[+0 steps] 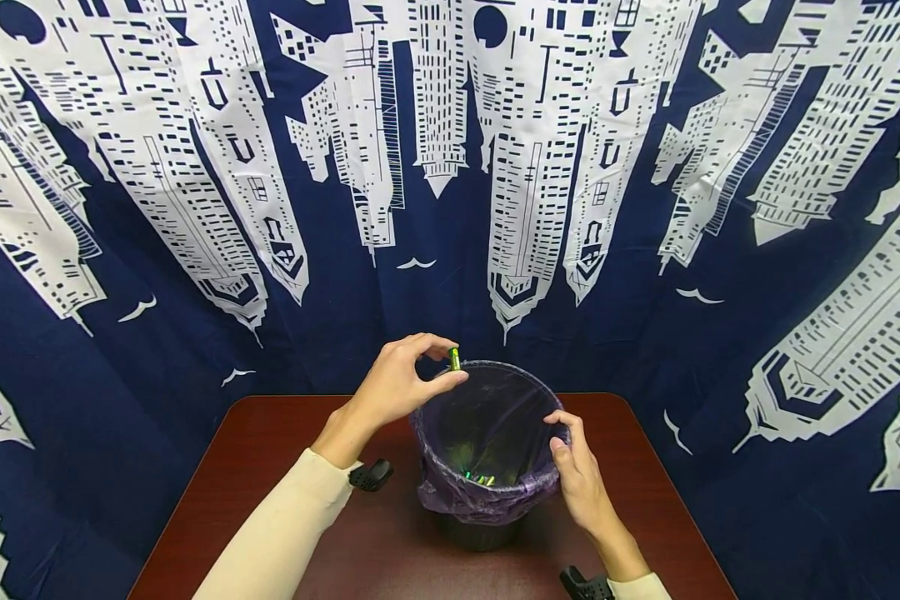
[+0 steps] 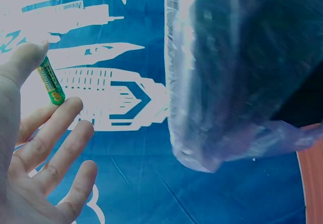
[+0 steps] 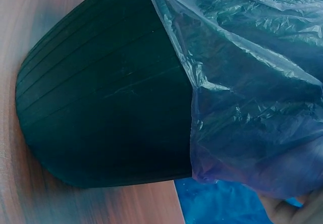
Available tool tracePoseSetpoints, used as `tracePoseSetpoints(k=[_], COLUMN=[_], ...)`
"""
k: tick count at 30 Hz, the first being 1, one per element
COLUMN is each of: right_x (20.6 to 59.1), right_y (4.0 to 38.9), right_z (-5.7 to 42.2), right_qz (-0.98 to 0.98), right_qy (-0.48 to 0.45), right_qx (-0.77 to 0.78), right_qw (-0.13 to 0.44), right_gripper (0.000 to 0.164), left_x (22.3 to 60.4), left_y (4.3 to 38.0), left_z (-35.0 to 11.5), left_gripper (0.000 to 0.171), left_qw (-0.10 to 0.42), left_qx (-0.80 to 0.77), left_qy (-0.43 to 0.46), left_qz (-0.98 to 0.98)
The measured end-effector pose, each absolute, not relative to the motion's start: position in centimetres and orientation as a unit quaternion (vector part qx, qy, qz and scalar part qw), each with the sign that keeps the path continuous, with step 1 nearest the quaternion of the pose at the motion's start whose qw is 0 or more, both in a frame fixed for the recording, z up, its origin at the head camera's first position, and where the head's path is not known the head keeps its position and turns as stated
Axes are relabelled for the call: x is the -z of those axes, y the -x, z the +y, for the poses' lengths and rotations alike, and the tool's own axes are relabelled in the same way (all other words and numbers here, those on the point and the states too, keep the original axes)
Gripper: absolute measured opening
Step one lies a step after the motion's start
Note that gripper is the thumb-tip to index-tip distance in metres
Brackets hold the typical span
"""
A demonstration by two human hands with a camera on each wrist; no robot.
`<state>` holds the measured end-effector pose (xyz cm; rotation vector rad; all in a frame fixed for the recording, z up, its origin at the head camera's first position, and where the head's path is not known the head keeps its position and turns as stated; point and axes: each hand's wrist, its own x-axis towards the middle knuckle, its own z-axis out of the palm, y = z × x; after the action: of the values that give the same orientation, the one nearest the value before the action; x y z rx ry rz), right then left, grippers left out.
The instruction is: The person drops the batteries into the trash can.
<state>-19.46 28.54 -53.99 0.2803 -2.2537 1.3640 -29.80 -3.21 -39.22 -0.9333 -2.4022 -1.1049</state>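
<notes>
Between the thumb and fingertips of my left hand (image 1: 405, 379) a small green-and-yellow battery (image 1: 454, 359) is pinched, above the far left rim of a trash can (image 1: 480, 533). In the left wrist view the battery (image 2: 50, 82) spans from thumb to fingertip, while the other fingers are spread. A thin purple plastic bag (image 1: 472, 504) lines the can and folds down over its outside. My right hand (image 1: 579, 475) grips the can's right rim through the bag. In the right wrist view, only part of that hand (image 3: 282, 209) shows. Several batteries (image 1: 480, 480) lie inside the can.
The can stands on a reddish-brown table (image 1: 270, 467) with rounded far corners. Behind it and at both sides hangs a dark blue curtain (image 1: 330, 333) with white buildings printed upside down. A black wrist device (image 1: 371, 475) is on the left wrist, another (image 1: 585, 583) by the right.
</notes>
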Motion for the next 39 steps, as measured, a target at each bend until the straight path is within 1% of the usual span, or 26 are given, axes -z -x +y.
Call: tracePoseSetpoints(k=[11,24,30,39], right_x=[53.8,54.0,54.2,54.2], right_y=[19.4,19.5,19.6,19.6], right_z=[28.3,28.4,28.4,28.3], right_qz=[-0.818,-0.815,-0.814,-0.814], right_qy=[-0.114,-0.109,-0.109,-0.110], right_qx=[-0.502,-0.511,-0.512,-0.510], right_qw=[0.257,0.252,0.250,0.255], right_gripper=[0.038,0.037,0.038,0.037], left_x=[37.6,37.1,37.1,37.3], left_y=[30.2,30.8,30.7,30.4], left_z=[-1.5,0.3,0.5,0.1], left_gripper=[0.049,0.046,0.046,0.045], left_qw=[0.158,0.141,0.133,0.143], left_qx=[0.379,0.380,0.376,0.377], left_qy=[0.335,0.352,0.353,0.359], left_qz=[-0.848,-0.844,-0.846,-0.841])
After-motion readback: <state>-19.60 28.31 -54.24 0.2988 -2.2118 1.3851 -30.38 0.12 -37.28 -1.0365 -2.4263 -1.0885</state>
